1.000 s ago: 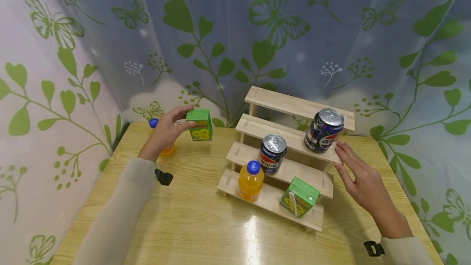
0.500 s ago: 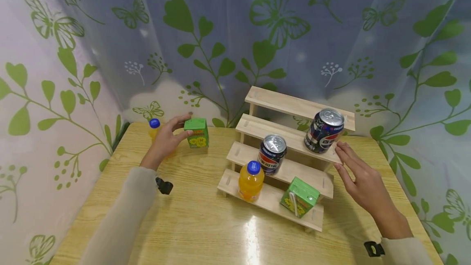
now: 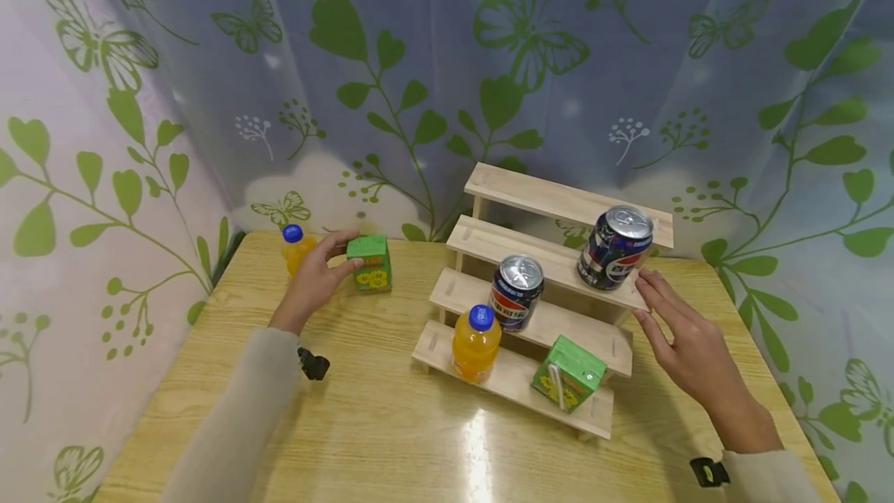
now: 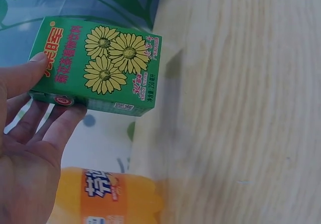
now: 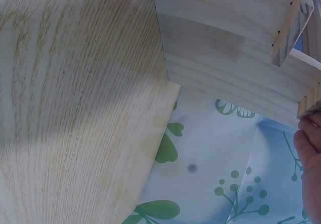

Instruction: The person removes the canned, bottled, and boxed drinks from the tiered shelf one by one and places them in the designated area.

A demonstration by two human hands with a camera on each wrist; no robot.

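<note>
My left hand (image 3: 316, 283) pinches a green drink carton (image 3: 370, 264) with yellow flowers, thumb on the front and fingers behind. In the left wrist view the carton (image 4: 100, 63) is upright relative to the tabletop, its base close to the wood; whether it touches I cannot tell. An orange juice bottle (image 3: 293, 248) with a blue cap stands just beside this hand, partly hidden by it. My right hand (image 3: 687, 340) rests its fairly straight fingertips on the right end of a stepped wooden shelf (image 3: 569, 192); in the right wrist view the fingers (image 5: 310, 138) meet the wood's edge.
On the shelf stand a cola can (image 3: 615, 248) on the third step up, another cola can (image 3: 517, 295) on the second, and a juice bottle (image 3: 477, 344) and a tilted-looking green carton (image 3: 569, 375) on the lowest. A patterned curtain (image 3: 419, 60) hangs behind the wooden table (image 3: 391, 410).
My left hand has lowered the green carton toward the table, moving slightly left and nearer to me. More of the bottle beside it shows. The right hand and the shelf have stayed put.
</note>
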